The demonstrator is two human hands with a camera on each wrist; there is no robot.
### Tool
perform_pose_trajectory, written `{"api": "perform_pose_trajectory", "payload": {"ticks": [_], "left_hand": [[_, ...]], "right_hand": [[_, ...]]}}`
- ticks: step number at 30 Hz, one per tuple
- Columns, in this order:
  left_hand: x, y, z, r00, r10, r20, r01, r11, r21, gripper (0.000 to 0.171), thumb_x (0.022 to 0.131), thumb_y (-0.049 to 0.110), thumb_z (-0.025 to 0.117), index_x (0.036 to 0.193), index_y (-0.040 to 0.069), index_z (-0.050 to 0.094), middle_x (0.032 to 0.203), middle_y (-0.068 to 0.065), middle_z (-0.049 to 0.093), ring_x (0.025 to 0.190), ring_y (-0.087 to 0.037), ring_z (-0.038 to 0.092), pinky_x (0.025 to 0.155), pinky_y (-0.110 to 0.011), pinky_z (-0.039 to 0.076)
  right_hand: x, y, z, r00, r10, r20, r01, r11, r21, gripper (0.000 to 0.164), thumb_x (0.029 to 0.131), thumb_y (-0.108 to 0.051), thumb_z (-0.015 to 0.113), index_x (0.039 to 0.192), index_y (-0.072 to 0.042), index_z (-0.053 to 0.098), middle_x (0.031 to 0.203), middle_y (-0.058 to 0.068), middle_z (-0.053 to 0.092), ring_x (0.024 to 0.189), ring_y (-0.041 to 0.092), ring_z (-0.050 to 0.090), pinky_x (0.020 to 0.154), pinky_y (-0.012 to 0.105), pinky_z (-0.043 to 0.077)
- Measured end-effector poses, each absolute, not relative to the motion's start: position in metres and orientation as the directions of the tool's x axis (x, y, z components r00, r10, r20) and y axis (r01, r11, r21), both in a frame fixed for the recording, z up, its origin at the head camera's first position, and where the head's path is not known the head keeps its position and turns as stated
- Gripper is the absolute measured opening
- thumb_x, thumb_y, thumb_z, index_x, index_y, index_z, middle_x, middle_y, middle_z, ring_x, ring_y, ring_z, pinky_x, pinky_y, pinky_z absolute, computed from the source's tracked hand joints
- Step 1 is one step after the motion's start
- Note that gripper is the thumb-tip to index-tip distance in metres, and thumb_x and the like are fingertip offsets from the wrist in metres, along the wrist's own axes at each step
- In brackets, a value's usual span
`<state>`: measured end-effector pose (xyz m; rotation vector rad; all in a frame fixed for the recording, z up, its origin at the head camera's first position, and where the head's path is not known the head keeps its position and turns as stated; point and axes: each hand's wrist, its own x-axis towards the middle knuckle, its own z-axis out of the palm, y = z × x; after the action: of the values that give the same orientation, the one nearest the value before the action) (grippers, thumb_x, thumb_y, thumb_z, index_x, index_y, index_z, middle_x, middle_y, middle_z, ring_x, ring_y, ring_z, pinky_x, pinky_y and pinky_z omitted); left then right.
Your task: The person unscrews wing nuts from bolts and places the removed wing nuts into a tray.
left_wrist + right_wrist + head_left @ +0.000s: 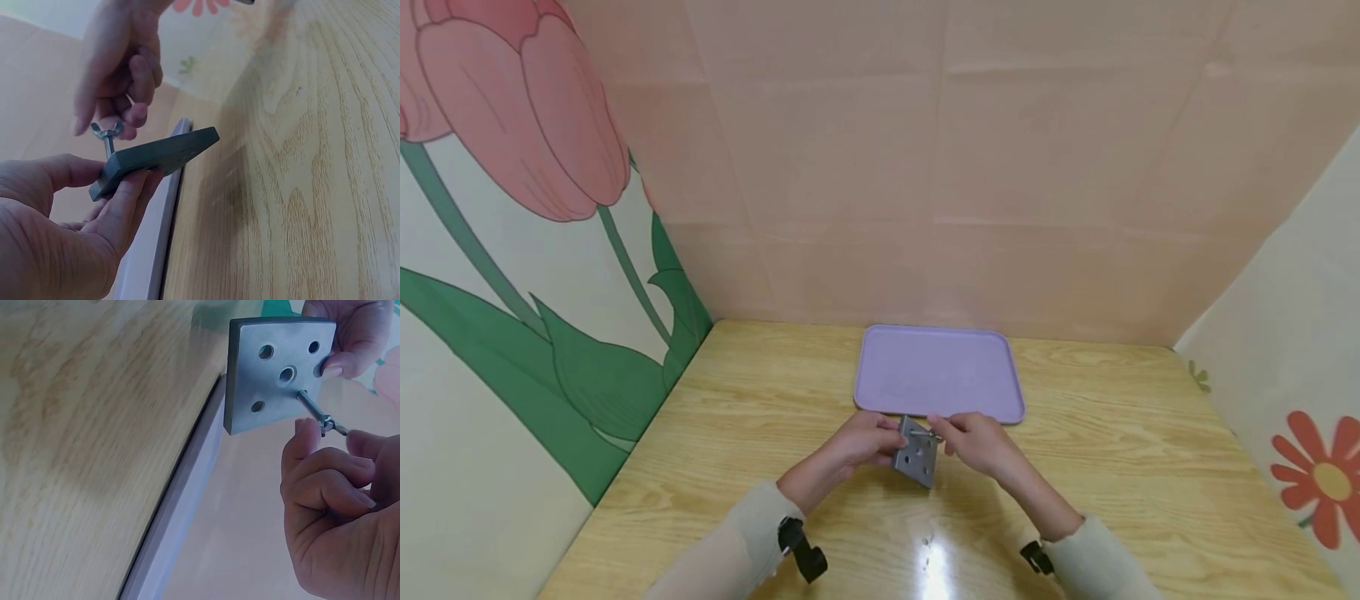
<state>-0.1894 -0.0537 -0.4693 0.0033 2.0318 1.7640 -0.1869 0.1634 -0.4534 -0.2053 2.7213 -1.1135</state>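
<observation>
My left hand grips a grey square metal plate by one edge, thumb on one face and fingers on the other. The plate is tilted up above the table and has several round holes; the middle one shows threads. A wing screw stands out from its face near one corner, its shank end at the plate. My right hand has thumb and index fingertip at the screw's wings, pinching them, with the other fingers curled. In the left wrist view the wings show just below the right fingertips.
A lilac tray lies at the back of the wooden table, just beyond both hands. A peach-coloured wall rises behind it. Flower-printed panels flank the table on the left and right.
</observation>
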Motion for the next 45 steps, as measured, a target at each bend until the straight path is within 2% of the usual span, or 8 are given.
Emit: {"api": "perform_pose_trajectory", "payload": {"ticks": [4,10,17,22,29,36,40,45], "left_hand": [[-0.1905,-0.0538,-0.4709,-0.898,0.293,-0.328,-0.284,0.185,0.941,0.026,0.09,0.006,0.07,0.111,-0.009,0.067,0.101,-0.016,0.075,0.089,-0.021,0.072,0.074,-0.032,0.061],[-0.1906,-0.0538,-0.4715,-0.898,0.282,-0.337,-0.295,0.183,0.938,0.026,0.09,0.006,0.07,0.112,-0.008,0.067,0.101,-0.015,0.075,0.09,-0.022,0.072,0.074,-0.033,0.062],[-0.1889,-0.0527,-0.4699,-0.9,0.286,-0.328,-0.285,0.18,0.941,0.028,0.09,0.005,0.07,0.113,-0.01,0.066,0.102,-0.017,0.075,0.09,-0.023,0.072,0.075,-0.034,0.062],[-0.1888,-0.0529,-0.4709,-0.902,0.284,-0.325,-0.286,0.172,0.943,0.027,0.09,0.005,0.07,0.112,-0.009,0.066,0.101,-0.015,0.075,0.09,-0.022,0.072,0.075,-0.034,0.062],[-0.191,-0.0529,-0.4721,-0.898,0.284,-0.336,-0.295,0.177,0.939,0.026,0.09,0.006,0.071,0.112,-0.007,0.067,0.099,-0.012,0.075,0.089,-0.02,0.071,0.074,-0.032,0.061],[-0.1896,-0.0526,-0.4705,-0.896,0.283,-0.341,-0.296,0.191,0.936,0.027,0.09,0.006,0.07,0.113,-0.007,0.067,0.102,-0.014,0.075,0.091,-0.022,0.072,0.075,-0.033,0.061],[-0.188,-0.0526,-0.4693,-0.898,0.284,-0.335,-0.29,0.191,0.938,0.028,0.09,0.006,0.07,0.114,-0.008,0.067,0.103,-0.016,0.075,0.091,-0.022,0.072,0.075,-0.034,0.061],[-0.1884,-0.0527,-0.4698,-0.899,0.284,-0.333,-0.289,0.186,0.939,0.027,0.089,0.005,0.07,0.112,-0.009,0.067,0.101,-0.016,0.075,0.089,-0.021,0.071,0.074,-0.032,0.061]], "right_hand": [[-0.1859,0.1636,-0.4542,-0.968,-0.215,-0.13,-0.059,0.697,-0.715,0.04,0.099,-0.048,0.06,0.096,-0.011,0.076,0.076,0.0,0.068,0.073,0.016,0.06,0.063,0.032,0.049],[-0.1841,0.1662,-0.4534,-0.952,-0.306,-0.006,-0.205,0.653,-0.729,0.02,0.092,-0.032,0.074,0.099,-0.012,0.072,0.073,-0.003,0.062,0.065,0.013,0.054,0.056,0.028,0.044],[-0.1837,0.1664,-0.453,-0.935,-0.354,0.017,-0.244,0.607,-0.757,0.016,0.09,-0.018,0.075,0.106,-0.016,0.071,0.073,-0.003,0.059,0.054,0.01,0.047,0.046,0.022,0.036],[-0.1844,0.1651,-0.4531,-0.945,-0.327,0.015,-0.226,0.617,-0.754,0.018,0.093,-0.027,0.073,0.107,-0.016,0.071,0.073,-0.001,0.061,0.059,0.012,0.051,0.05,0.025,0.041],[-0.1846,0.1653,-0.4518,-0.973,-0.205,-0.102,-0.071,0.692,-0.718,0.044,0.098,-0.054,0.058,0.101,-0.013,0.074,0.075,0.001,0.064,0.069,0.017,0.057,0.06,0.032,0.046],[-0.1824,0.1656,-0.4512,-0.967,-0.23,-0.106,-0.089,0.698,-0.711,0.032,0.097,-0.044,0.066,0.095,-0.013,0.074,0.071,0.002,0.065,0.065,0.016,0.056,0.056,0.031,0.044],[-0.1829,0.1671,-0.4522,-0.961,-0.272,-0.057,-0.147,0.673,-0.725,0.021,0.093,-0.035,0.073,0.1,-0.015,0.071,0.069,0.0,0.062,0.06,0.015,0.053,0.052,0.03,0.042],[-0.1838,0.1679,-0.452,-0.949,-0.315,-0.011,-0.207,0.649,-0.732,0.019,0.091,-0.026,0.076,0.105,-0.015,0.069,0.073,-0.004,0.062,0.061,0.015,0.052,0.053,0.029,0.041]]}}
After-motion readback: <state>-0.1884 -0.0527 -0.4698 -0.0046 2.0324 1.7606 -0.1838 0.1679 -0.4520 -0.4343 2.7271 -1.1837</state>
